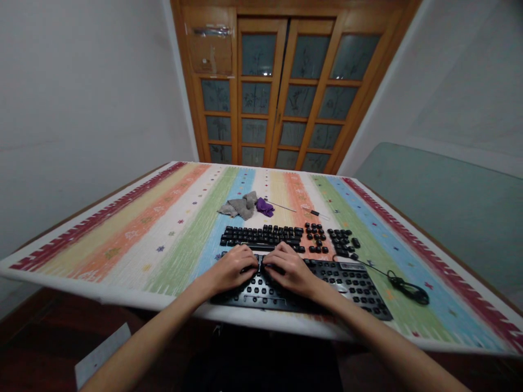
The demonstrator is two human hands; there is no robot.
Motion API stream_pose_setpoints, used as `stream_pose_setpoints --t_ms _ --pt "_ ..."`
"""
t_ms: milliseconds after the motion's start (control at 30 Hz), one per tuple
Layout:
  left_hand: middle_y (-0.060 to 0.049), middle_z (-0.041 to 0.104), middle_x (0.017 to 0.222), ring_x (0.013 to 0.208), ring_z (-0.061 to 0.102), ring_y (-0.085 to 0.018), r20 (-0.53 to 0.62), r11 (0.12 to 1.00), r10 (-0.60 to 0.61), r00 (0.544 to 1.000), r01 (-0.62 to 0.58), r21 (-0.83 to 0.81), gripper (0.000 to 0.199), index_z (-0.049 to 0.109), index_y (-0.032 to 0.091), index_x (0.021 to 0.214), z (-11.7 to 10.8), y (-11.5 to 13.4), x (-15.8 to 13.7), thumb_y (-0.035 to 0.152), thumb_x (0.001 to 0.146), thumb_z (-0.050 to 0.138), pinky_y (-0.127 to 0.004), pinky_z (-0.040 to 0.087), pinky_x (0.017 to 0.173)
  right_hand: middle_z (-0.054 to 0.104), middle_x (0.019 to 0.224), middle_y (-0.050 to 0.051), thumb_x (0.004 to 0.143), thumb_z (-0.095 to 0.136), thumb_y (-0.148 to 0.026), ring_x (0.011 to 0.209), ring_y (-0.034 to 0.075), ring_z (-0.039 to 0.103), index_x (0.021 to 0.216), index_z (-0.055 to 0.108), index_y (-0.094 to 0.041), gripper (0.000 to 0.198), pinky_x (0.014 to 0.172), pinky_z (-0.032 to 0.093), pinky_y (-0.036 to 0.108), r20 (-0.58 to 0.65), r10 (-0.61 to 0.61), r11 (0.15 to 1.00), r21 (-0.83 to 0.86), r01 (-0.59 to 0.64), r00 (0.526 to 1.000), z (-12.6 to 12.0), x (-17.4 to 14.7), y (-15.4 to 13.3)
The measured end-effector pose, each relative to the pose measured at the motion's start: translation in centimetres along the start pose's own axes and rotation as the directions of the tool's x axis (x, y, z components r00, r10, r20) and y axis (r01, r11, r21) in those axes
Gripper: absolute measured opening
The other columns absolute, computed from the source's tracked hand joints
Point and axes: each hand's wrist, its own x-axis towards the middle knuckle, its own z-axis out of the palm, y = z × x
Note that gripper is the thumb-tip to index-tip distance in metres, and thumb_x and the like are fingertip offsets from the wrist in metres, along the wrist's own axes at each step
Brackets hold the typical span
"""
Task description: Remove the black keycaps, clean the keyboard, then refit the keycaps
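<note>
A black keyboard base [261, 299] with its keycaps off lies at the table's near edge, showing rows of bare key posts. Over the upper middle of it, my left hand [238, 265] and my right hand [291, 269] are close together with curled fingers. Their fingertips meet the base near its top edge, and whatever small thing they pinch is hidden. Just beyond my hands, loose black keycaps [261, 237] are laid out in keyboard order. Separate groups of keycaps [315, 237] and number-pad keycaps [341, 239] sit to the right.
A grey cloth [240, 207] and a purple cloth [265, 207] lie further back. Beside them are a thin metal rod [281, 206] and a small black-handled tool [315, 213]. The keyboard's coiled cable [408, 287] rests at right on the striped tablecloth [171, 234].
</note>
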Motion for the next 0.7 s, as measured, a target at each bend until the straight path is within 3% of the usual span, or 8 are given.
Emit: stream_pose_setpoints --t_ms 500,700 --pt "-0.005 0.070 0.094 0.092 0.057 -0.018 -0.043 0.998 0.046 0.998 -0.044 0.036 0.011 0.067 0.017 0.093 0.7 -0.5 -0.3 0.016 0.093 0.056 -0.034 0.045 0.085 0.072 0.089 0.006 0.092 0.058 -0.014 0.084 0.020 0.054 0.092 0.067 -0.019 0.010 0.076 0.047 0.035 -0.043 -0.023 0.999 -0.034 0.022 0.999 1.2 -0.7 0.2" --pt "-0.004 0.070 0.092 0.090 0.057 -0.018 -0.059 0.995 0.062 0.996 -0.058 0.075 0.012 0.068 0.017 0.093 0.7 -0.6 -0.2 0.017 0.093 0.057 -0.034 0.045 0.082 0.070 0.081 0.006 0.091 0.059 -0.015 0.080 0.020 0.052 0.088 0.067 -0.018 0.010 0.073 0.046 0.034 -0.075 -0.051 0.995 -0.086 0.045 0.996 1.5 -0.7 0.1"
